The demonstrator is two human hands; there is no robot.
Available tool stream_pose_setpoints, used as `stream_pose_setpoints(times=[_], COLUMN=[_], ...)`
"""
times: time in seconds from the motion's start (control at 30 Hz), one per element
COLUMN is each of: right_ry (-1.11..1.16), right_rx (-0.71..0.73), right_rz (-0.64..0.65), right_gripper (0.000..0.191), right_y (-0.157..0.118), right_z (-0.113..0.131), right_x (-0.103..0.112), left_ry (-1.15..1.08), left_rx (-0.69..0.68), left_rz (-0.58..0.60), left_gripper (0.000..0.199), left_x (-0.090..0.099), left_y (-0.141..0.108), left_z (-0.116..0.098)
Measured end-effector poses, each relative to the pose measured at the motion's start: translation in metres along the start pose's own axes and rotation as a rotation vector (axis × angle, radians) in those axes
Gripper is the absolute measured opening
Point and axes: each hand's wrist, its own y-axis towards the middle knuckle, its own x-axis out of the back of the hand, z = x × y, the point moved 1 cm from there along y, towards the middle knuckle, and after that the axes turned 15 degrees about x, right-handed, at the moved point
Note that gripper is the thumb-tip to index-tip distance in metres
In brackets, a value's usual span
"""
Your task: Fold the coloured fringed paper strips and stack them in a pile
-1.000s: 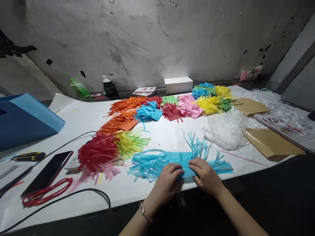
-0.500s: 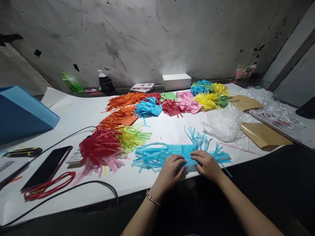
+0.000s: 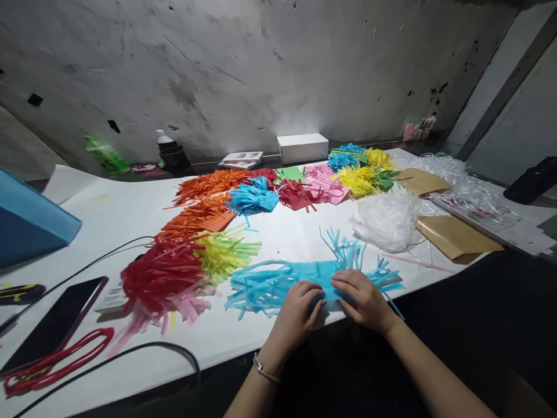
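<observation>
A sheet of light-blue fringed tissue paper [image 3: 311, 271] lies flat near the table's front edge. Its cut strips fan out to the left and the right around a plain middle band. My left hand [image 3: 302, 305] has its fingers curled over the near edge of that band, with the thumb close beside them. On the other side of the middle, my right hand [image 3: 360, 296] pinches the same edge, fingers on top and thumb below. A narrow gap separates the two hands. The paper right under the fingertips is hidden.
Red fringed paper [image 3: 163, 270] and yellow-green fringe [image 3: 226, 255] lie to the left. Behind are orange [image 3: 209, 186], blue [image 3: 255, 196] and pink bundles [image 3: 326, 181]. A clear plastic bag [image 3: 385, 220] and brown envelope [image 3: 456, 237] sit right; a phone [image 3: 56, 322] and black cable [image 3: 143, 345] left.
The view has shifted, so the table's things appear further left. Both hands stay at the near edge of the blue tissue paper, with only slight finger movement.
</observation>
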Motion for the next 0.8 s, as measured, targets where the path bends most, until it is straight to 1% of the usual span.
stream_pose_setpoints(times=[0.07,0.13,0.23,0.4,0.53,0.67,0.8], right_ry=[0.011,0.025,0.068,0.216,0.305,0.321,0.29], right_rx=[0.058,0.085,0.064,0.005,-0.012,-0.035,-0.032], right_rz=[-0.036,-0.068,-0.082,-0.062,-0.035,-0.005,0.012], right_gripper=[0.027,0.02,0.017,0.018,0.02,0.005,0.013], right_y=[0.0,0.0,0.0,-0.003,-0.002,0.009,0.014], right_z=[0.003,0.003,0.001,-0.003,-0.004,-0.003,-0.002], right_x=[0.001,0.001,-0.001,0.001,0.008,0.015,0.014], left_ry=[0.007,0.02,0.064,0.135,0.116,0.062,0.059], left_rx=[0.005,0.01,-0.013,-0.076,-0.044,0.023,0.07], left_rz=[-0.008,-0.017,-0.031,-0.113,-0.113,-0.102,-0.095], left_gripper=[0.015,0.016,0.02,0.02,0.024,0.026,0.026], left_x=[0.002,0.003,0.001,-0.007,-0.008,-0.004,-0.003], left_y=[-0.002,-0.005,-0.008,-0.012,-0.016,-0.019,-0.019], left_z=[-0.002,-0.003,-0.004,-0.008,-0.011,-0.013,-0.015])
